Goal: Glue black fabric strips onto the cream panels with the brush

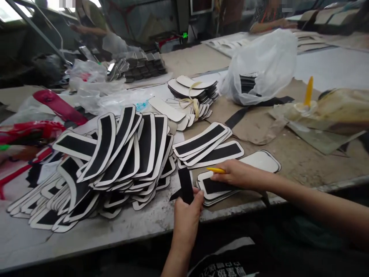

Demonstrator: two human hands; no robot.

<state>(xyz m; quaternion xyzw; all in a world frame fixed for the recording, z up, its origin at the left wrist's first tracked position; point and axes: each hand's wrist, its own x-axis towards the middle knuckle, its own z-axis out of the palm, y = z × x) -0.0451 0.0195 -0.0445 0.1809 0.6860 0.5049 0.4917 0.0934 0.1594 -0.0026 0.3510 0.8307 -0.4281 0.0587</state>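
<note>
My left hand [187, 209] is closed on a black strip [186, 184] at the front edge of the table. In my right hand [235, 174] is a yellow pointed tool [216, 170], its tip directed left; its exact kind I cannot make out. That hand rests over a curved white piece with a black strip on it [209, 182], which tops a small stack. Just behind lie several similar black-and-white pieces [201, 142]. A large heap of such pieces [123, 154] spreads to the left of my hands. Plain white pieces [261, 159] lie partly behind my right forearm.
A banded bundle of white pieces [193, 92] sits farther back, beside a clear plastic bag [262, 65] with black pieces inside. Another yellow pointed thing [308, 92] stands upright at the right. Red items [60, 105] lie at the left. Two other people [92, 23] are across the tables.
</note>
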